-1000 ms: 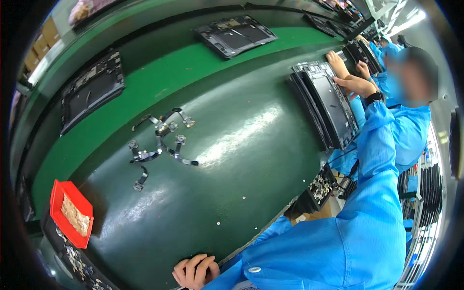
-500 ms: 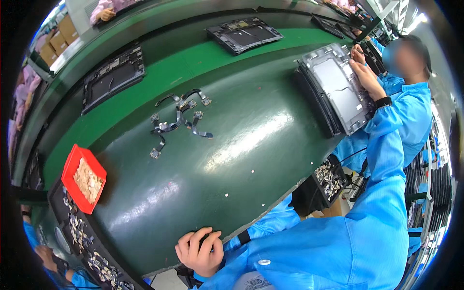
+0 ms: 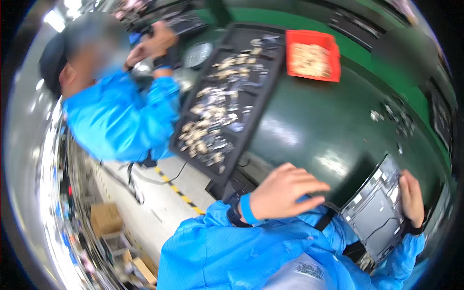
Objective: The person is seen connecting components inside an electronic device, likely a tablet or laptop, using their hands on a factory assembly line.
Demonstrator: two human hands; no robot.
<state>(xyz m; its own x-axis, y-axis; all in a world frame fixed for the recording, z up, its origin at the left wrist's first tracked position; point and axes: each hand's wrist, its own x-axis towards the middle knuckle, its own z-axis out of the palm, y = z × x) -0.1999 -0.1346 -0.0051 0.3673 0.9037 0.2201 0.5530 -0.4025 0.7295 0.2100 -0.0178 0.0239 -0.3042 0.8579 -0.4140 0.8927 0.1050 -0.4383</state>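
An open tablet housing (image 3: pixel 368 211), grey with a thin dark cable across it, is tilted at the near right edge of the table. My right hand (image 3: pixel 412 200) grips its right edge, fingers along the rim. My left hand (image 3: pixel 290 191), with a blue band at the wrist, is raised to the left of the housing. Its fingers are stretched out, slightly blurred, and nothing is in them. The left hand is apart from the housing. Several dark flex cables (image 3: pixel 402 121) lie loose on the green table beyond the housing.
A long black tray (image 3: pixel 253 130) of small flex parts runs along the table's left end. Beside it stands a red bin (image 3: pixel 313 35) with pale pieces. A co-worker in a blue smock (image 3: pixel 121 116) is at the left. Another tablet housing (image 3: pixel 357 31) lies at the back.
My view has swung left, and the tray and co-worker now show fully. My left hand has lifted off the table edge and opened. The housing is now low at the right.
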